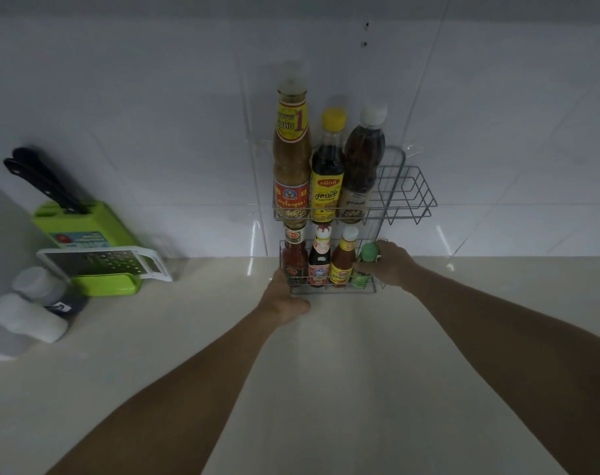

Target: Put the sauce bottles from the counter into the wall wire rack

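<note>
A two-tier wire rack (408, 190) hangs on the white tiled wall. Its upper shelf holds three tall bottles: a yellow-labelled sauce bottle (291, 159), a dark bottle with a yellow cap (328, 176) and a brown bottle with a white cap (362, 159). On the lower shelf stand three small bottles (320, 260). My right hand (391, 265) is wrapped around a green-capped bottle (368, 253) at the right end of the lower shelf. My left hand (284, 299) grips the rack's lower left corner.
A green knife block (75, 221) with black-handled knives stands at the left by the wall, with a white grater (99, 264) leaning on it. Two white-capped containers (34, 310) lie at the far left of the pale counter (326, 371).
</note>
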The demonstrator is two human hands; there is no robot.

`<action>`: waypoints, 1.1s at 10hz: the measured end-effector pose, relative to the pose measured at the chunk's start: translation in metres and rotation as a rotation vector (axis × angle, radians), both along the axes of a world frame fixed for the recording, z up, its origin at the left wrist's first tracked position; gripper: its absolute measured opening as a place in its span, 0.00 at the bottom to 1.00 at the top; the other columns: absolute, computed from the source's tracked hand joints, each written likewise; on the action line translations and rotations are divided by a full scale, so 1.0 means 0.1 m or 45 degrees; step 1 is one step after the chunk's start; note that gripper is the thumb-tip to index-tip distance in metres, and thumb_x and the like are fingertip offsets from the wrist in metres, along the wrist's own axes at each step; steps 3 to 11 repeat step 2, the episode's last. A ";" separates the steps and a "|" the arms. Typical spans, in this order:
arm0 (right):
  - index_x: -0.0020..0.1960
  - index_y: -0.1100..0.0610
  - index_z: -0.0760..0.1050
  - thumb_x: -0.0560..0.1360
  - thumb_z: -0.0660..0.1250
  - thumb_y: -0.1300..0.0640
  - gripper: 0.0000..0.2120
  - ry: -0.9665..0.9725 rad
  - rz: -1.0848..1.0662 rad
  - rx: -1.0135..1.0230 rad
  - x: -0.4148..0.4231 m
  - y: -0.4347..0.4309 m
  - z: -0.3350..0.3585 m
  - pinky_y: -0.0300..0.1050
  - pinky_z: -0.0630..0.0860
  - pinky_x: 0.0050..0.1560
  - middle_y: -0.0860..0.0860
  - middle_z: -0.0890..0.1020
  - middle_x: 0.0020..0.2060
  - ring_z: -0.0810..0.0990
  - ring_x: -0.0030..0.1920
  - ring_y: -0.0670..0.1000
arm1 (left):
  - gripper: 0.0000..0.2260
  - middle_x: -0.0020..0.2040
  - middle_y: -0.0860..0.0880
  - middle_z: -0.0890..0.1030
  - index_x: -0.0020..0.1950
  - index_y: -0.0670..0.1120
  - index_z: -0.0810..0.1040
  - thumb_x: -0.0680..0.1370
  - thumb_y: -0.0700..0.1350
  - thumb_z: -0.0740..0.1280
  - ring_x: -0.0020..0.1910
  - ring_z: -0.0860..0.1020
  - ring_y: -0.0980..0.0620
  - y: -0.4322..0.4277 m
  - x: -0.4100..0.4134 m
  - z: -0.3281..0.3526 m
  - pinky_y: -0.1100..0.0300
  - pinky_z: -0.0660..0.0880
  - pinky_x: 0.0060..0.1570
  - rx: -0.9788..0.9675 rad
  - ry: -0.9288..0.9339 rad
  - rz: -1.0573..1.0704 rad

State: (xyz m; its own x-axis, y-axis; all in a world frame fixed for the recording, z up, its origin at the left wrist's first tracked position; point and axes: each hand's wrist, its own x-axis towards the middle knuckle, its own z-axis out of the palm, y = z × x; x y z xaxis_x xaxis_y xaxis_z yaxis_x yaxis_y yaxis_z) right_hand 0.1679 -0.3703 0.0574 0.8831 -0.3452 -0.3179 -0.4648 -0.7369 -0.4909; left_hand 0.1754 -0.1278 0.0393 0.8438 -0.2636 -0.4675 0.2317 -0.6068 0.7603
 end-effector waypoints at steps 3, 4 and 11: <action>0.69 0.61 0.67 0.74 0.72 0.43 0.32 -0.089 -0.064 0.031 -0.21 0.17 0.24 0.46 0.71 0.50 0.60 0.75 0.64 0.74 0.62 0.59 | 0.30 0.76 0.41 0.67 0.78 0.43 0.61 0.77 0.43 0.66 0.74 0.67 0.42 0.21 -0.05 0.25 0.55 0.68 0.69 0.308 -0.098 -0.159; 0.69 0.61 0.67 0.74 0.72 0.43 0.32 -0.089 -0.064 0.031 -0.21 0.17 0.24 0.46 0.71 0.50 0.60 0.75 0.64 0.74 0.62 0.59 | 0.30 0.76 0.41 0.67 0.78 0.43 0.61 0.77 0.43 0.66 0.74 0.67 0.42 0.21 -0.05 0.25 0.55 0.68 0.69 0.308 -0.098 -0.159; 0.69 0.61 0.67 0.74 0.72 0.43 0.32 -0.089 -0.064 0.031 -0.21 0.17 0.24 0.46 0.71 0.50 0.60 0.75 0.64 0.74 0.62 0.59 | 0.30 0.76 0.41 0.67 0.78 0.43 0.61 0.77 0.43 0.66 0.74 0.67 0.42 0.21 -0.05 0.25 0.55 0.68 0.69 0.308 -0.098 -0.159</action>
